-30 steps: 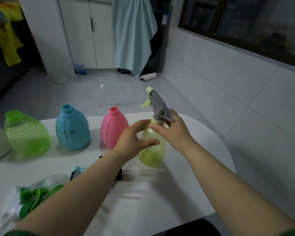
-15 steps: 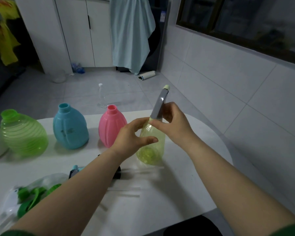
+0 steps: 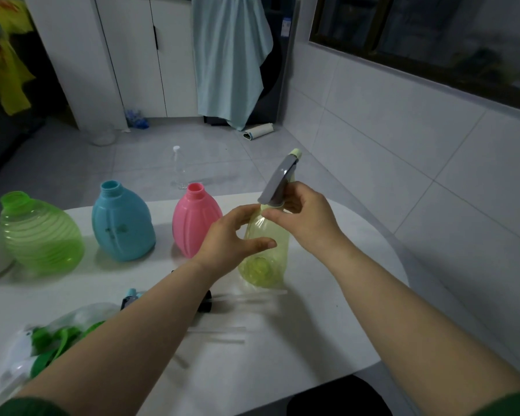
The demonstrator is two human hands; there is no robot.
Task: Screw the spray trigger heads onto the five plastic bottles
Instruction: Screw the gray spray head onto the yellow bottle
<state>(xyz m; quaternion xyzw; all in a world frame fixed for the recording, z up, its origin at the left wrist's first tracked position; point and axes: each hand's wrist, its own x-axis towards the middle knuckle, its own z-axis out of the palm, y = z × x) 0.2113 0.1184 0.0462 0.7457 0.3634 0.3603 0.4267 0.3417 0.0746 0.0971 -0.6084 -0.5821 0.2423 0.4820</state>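
Yellow bottle: translucent, upright on the white surface, centre-right. Grey spray trigger head: seated on its neck, nozzle pointing far and up. Right hand: fingers closed on the head's collar. Left hand: wrapped around the bottle's body. Pink bottle, blue bottle, green bottle: uncapped, in a row to the left. Loose green trigger heads: near left.

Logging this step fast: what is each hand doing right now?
Left hand: closed around the yellow bottle, steadying it.
Right hand: closed on the spray trigger head at the bottle's neck.
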